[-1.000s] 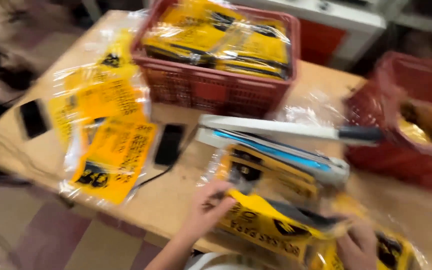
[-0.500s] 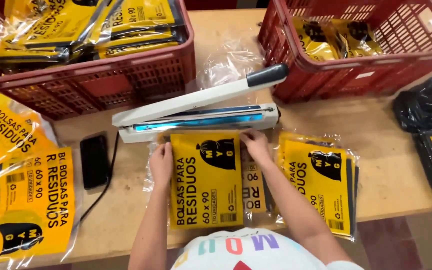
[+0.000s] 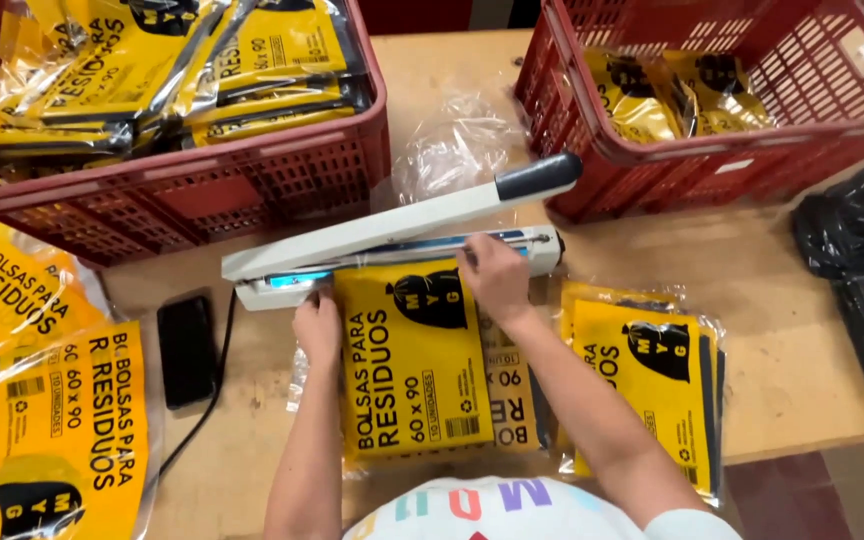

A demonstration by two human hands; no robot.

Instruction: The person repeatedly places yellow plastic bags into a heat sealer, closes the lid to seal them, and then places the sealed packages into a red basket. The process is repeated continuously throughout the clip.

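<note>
A yellow packet of black bags [image 3: 412, 365] lies flat on the wooden table [image 3: 782, 350], its top edge pushed into the white heat sealer [image 3: 392, 250]. My left hand [image 3: 319, 325] pinches the packet's upper left corner. My right hand [image 3: 492, 280] presses on its upper right corner at the sealer's lower bar. The sealer's arm [image 3: 422, 215] with its dark handle is raised. More yellow packets [image 3: 652, 375] lie under and to the right of my right forearm.
A red crate [image 3: 202, 190] full of yellow packets stands at the back left, a second red crate [image 3: 752, 130] with a few packets at the back right. A black phone [image 3: 188, 350] and cable lie left of the sealer. Loose packets [image 3: 52, 420] lie far left, black bags [image 3: 852, 230] far right.
The view swung from the table's left side to straight over the sealer. My hands have slid the yellow packet's top edge into the sealer and hold its corners there.
</note>
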